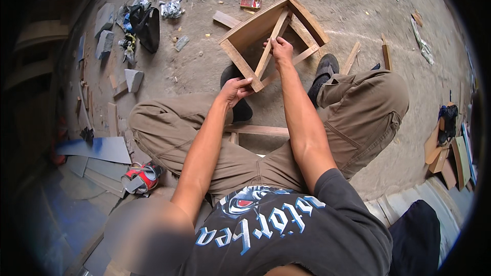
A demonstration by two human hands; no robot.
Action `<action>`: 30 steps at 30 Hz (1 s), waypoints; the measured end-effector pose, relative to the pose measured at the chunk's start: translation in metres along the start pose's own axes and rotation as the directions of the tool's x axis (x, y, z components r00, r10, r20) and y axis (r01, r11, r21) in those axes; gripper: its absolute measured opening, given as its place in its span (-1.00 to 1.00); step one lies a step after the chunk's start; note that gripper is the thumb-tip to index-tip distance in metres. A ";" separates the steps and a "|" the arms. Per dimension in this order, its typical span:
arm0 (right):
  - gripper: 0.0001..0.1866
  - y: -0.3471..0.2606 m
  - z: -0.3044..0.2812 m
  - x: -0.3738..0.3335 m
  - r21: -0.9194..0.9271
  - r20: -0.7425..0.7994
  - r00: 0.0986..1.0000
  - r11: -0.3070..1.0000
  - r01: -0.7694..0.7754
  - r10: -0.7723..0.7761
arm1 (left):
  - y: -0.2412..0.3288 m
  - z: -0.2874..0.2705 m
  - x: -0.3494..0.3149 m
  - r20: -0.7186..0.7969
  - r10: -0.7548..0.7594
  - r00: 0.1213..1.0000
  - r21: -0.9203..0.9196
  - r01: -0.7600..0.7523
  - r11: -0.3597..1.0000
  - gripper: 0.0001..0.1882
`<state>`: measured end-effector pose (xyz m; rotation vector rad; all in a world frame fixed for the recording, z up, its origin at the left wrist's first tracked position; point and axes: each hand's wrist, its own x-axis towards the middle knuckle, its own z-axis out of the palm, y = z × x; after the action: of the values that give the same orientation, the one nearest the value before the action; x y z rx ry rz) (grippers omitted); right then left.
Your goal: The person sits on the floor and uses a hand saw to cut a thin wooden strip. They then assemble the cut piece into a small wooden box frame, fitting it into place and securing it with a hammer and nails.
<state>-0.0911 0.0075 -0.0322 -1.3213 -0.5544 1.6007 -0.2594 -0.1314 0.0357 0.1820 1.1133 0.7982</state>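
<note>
your left hand (236, 90) has its fingers curled around the near corner of the wooden frame (255, 28), where a side rail meets the diagonal slat. your right hand (281, 49) pinches that diagonal slat (273, 38) higher up, fingers pressed together on it near the frame's middle. the frame stands tilted on the dirt floor (353, 15) between your black shoes (323, 71), just ahead of your knees. a small red box (250, 3) lies beyond it, wood offcuts (351, 57) sit to the right, and a black bag (147, 25) rests well off to the left.
</note>
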 end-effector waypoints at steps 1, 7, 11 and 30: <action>-0.84 0.000 -0.001 0.000 -0.015 0.003 1.000 1.000 0.006 -0.006 | 0.001 0.000 0.001 0.010 -0.003 1.000 0.006 0.003 1.000 -0.56; -0.86 0.002 -0.006 -0.008 -0.090 0.020 1.000 0.996 -0.018 0.020 | 0.000 -0.004 0.000 0.004 -0.053 0.999 0.103 0.052 0.993 -0.50; -0.85 0.003 -0.008 -0.006 -0.100 -0.041 0.999 0.995 -0.016 0.012 | -0.002 0.000 0.003 0.017 -0.044 0.999 0.141 0.041 0.989 -0.51; -0.79 -0.005 -0.019 0.011 0.042 0.014 0.998 0.997 -0.067 0.067 | -0.001 0.002 -0.003 -0.026 0.007 1.000 0.134 -0.003 0.991 -0.51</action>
<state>-0.0712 0.0149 -0.0394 -1.3109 -0.4859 1.6677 -0.2579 -0.1332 0.0383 0.2877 1.1931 0.7323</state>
